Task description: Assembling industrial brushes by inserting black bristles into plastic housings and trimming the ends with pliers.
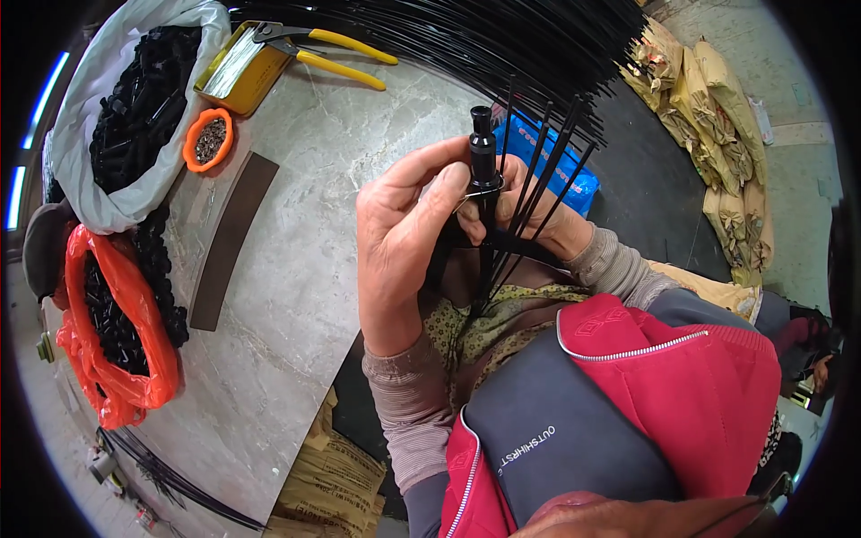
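Close to my chest, a glossy black plastic fitting (482,148) with a stepped, cylindrical top stands nearly upright between my hands. My left hand (395,224) is closed, its thumb and fingers pinching beside the fitting. A thin, shiny wire (484,187) crosses the fitting's lower end and runs to both hands' fingertips. My right hand (543,213) is closed on the other side, its fingers partly behind the fitting and several thin black rods (538,170). These rods slant up past the right fingers from my lap, and their lower ends are hard to make out.
On the grey marbled table (287,242) lie yellow-handled pliers (327,54) on a yellow tin (256,76), an orange dish (209,141) of small bits and a dark curved strip (231,242). White (211,36) and red (134,394) bags hold black parts. Long black rods (538,40) lie beyond.
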`<control>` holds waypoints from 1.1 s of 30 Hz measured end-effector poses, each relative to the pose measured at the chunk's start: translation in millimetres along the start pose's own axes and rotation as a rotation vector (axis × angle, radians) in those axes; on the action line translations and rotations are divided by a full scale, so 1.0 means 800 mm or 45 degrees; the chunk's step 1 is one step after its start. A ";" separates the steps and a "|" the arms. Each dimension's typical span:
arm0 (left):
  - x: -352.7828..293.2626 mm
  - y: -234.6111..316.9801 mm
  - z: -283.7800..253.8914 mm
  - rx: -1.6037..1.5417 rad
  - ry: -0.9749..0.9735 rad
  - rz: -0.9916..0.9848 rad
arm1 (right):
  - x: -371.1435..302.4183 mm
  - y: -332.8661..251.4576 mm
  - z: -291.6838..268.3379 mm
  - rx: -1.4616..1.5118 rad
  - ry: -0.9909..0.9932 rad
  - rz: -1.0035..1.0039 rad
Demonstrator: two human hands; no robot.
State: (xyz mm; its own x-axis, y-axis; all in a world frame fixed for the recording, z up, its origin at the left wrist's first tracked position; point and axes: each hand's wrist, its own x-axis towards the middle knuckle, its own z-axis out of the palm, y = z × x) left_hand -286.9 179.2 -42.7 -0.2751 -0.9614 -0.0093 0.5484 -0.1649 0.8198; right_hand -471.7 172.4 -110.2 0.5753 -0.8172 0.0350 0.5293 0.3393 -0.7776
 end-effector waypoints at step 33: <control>-0.008 -0.003 -0.007 0.298 -0.037 0.222 | 0.007 0.004 0.014 0.110 0.153 0.084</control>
State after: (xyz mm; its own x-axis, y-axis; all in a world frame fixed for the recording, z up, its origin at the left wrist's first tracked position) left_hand -282.0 184.8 -47.3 -0.2171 -0.9634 0.1571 0.3930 0.0611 0.9175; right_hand -459.5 174.4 -105.3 0.5344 -0.8400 -0.0937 0.5474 0.4284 -0.7189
